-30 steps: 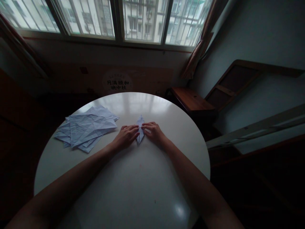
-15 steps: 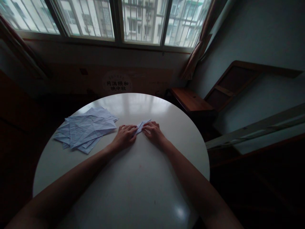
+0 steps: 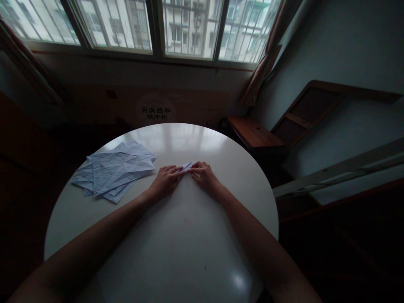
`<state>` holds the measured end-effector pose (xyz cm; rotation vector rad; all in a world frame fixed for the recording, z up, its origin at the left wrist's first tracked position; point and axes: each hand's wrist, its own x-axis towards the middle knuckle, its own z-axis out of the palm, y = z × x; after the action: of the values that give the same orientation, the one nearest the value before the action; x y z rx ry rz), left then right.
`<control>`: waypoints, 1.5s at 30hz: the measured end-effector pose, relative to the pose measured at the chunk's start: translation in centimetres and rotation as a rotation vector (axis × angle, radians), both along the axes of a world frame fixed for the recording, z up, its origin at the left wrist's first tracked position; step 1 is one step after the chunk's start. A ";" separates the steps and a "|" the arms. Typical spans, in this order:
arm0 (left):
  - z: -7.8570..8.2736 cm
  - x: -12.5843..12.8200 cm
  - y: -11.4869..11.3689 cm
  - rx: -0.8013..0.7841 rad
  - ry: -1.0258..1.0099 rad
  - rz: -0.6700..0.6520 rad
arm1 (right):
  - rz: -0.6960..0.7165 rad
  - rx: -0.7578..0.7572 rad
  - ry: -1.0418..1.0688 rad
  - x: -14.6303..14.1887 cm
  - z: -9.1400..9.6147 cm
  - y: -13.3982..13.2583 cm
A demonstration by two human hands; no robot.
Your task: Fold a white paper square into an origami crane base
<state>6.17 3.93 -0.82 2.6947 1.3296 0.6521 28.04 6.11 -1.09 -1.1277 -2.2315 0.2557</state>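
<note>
A small piece of folded paper (image 3: 187, 166) lies near the middle of the white table, between my two hands. My left hand (image 3: 166, 179) grips its left end, the fingers closed over the edge. My right hand (image 3: 203, 174) pinches the right side between thumb and fingers. Both hands rest low on the tabletop and cover much of the paper, so its full shape is hidden. To the left of my left hand lies a loose pile of creased paper sheets (image 3: 121, 168).
The round white table (image 3: 176, 252) fills the middle. Behind its right edge stands a wooden stool or bench (image 3: 252, 132). A cardboard box with printed characters (image 3: 195, 103) leans below the barred window (image 3: 189, 29). Curtains (image 3: 261, 80) hang beside the window.
The folded paper's upper right tip, which stuck out before, is now covered by my right hand. My fingers have shifted slightly along the paper. The pile has not moved.
</note>
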 end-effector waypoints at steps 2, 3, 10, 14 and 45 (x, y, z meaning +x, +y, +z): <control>-0.1 0.0 0.0 0.004 -0.004 0.002 | -0.002 -0.004 0.011 0.0 0.0 0.0; -0.1 0.0 0.0 0.008 -0.010 0.001 | -0.004 -0.008 0.013 0.0 0.0 0.0; 0.4 0.3 -0.3 0.032 -0.040 0.008 | 0.001 0.005 -0.018 -0.1 0.3 -0.1; 0.9 0.4 -0.7 0.089 0.015 0.010 | 0.068 0.037 -0.086 -0.5 0.8 -0.4; 0.7 0.8 -0.5 0.073 -0.023 -0.009 | 0.030 0.261 0.082 -1.9 2.1 -1.7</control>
<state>6.95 3.39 -0.10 2.7390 1.3126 0.7433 26.19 4.42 1.04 -0.9284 -2.1370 0.0202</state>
